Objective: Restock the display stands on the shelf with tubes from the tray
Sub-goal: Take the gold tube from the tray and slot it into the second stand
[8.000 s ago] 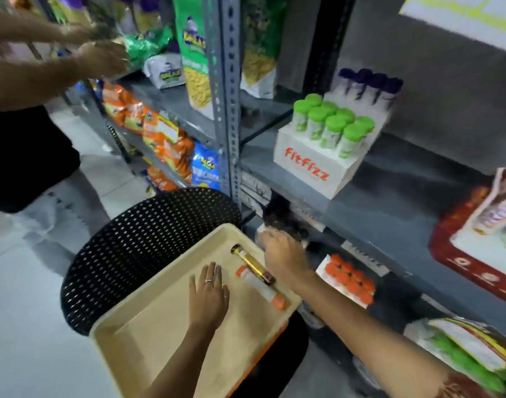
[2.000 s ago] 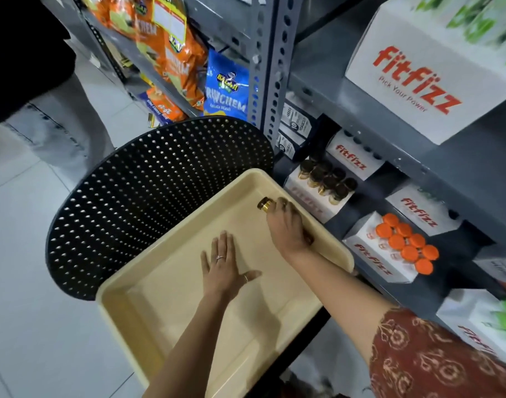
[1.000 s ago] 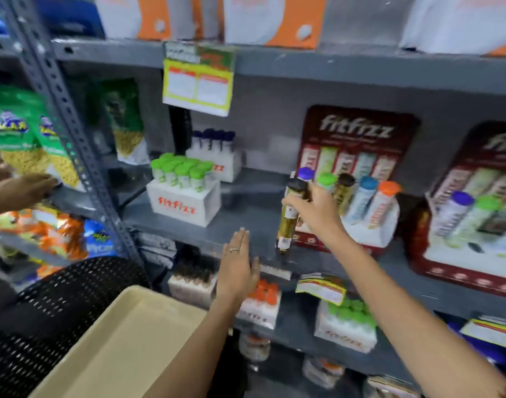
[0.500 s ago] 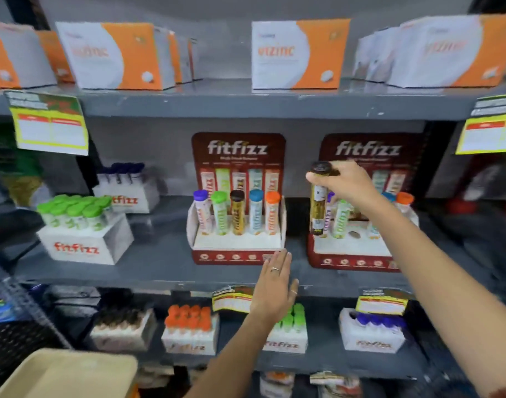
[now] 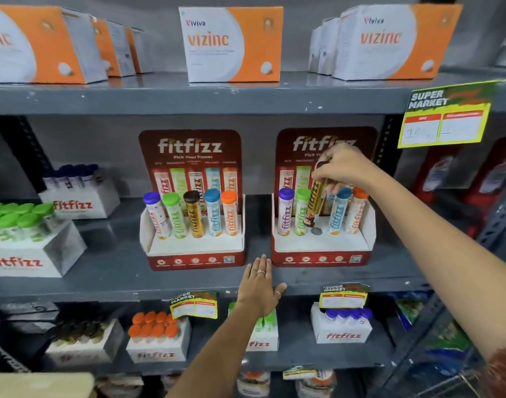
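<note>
At the lower left corner of the frame I could see only a corner of the tray (image 5: 42,383), and whether any tubes were left in it I could not tell. Left of centre, the left display stand (image 5: 192,242) stood full, five capped tubes upright in its row. Just below and between the two stands my left hand (image 5: 260,285) lay flat on the shelf edge (image 5: 102,288), fingers spread and holding nothing. Right of centre, the right display stand (image 5: 322,242) had four tubes and one empty middle hole (image 5: 316,231). My right hand (image 5: 342,168) pinched the brown-capped tube (image 5: 313,205) by its top, fingers closed around the cap, the tube tilted with its foot just above that hole. I judged the step to be the insertion itself; the next move called for straightening the tube and lowering it between its green and blue neighbours without knocking them.
</note>
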A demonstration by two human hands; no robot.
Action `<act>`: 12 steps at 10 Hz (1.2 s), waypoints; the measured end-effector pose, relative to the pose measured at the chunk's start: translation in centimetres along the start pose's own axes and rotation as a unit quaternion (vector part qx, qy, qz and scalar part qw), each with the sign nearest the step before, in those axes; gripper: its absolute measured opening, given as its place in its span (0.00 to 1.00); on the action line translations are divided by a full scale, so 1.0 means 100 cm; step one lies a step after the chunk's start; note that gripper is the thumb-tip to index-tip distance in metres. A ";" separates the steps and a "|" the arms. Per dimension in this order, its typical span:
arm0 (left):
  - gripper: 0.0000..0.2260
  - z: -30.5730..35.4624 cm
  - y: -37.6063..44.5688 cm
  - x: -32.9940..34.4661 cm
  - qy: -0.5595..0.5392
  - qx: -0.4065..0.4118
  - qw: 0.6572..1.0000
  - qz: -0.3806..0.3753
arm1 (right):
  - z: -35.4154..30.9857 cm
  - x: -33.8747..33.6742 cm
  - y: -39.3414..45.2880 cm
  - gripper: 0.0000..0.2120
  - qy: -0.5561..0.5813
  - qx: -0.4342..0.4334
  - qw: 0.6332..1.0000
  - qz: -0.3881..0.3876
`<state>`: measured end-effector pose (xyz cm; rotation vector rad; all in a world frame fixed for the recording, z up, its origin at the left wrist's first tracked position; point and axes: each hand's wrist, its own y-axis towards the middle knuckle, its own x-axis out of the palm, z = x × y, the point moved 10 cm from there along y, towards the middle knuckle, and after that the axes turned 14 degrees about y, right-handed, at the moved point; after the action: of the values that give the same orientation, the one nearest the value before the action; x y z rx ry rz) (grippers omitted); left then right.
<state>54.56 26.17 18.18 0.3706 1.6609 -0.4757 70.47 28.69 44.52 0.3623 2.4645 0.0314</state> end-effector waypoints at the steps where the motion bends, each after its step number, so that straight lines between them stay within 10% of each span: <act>1: 0.31 -0.001 0.002 0.002 0.003 -0.002 1.000 0.001 | 0.005 -0.001 0.003 0.05 -0.030 0.032 0.999 -0.008; 6: 0.31 -0.001 0.004 0.003 -0.011 -0.002 1.000 -0.001 | 0.011 0.014 -0.003 0.25 -0.194 0.026 0.980 0.029; 12: 0.31 -0.002 0.005 0.005 -0.012 -0.005 1.000 0.004 | 0.023 0.029 -0.002 0.16 -0.237 0.015 0.971 0.013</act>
<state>54.57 26.64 17.68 0.3633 1.6369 -0.4639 69.66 29.13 40.93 0.3675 1.9878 -0.0743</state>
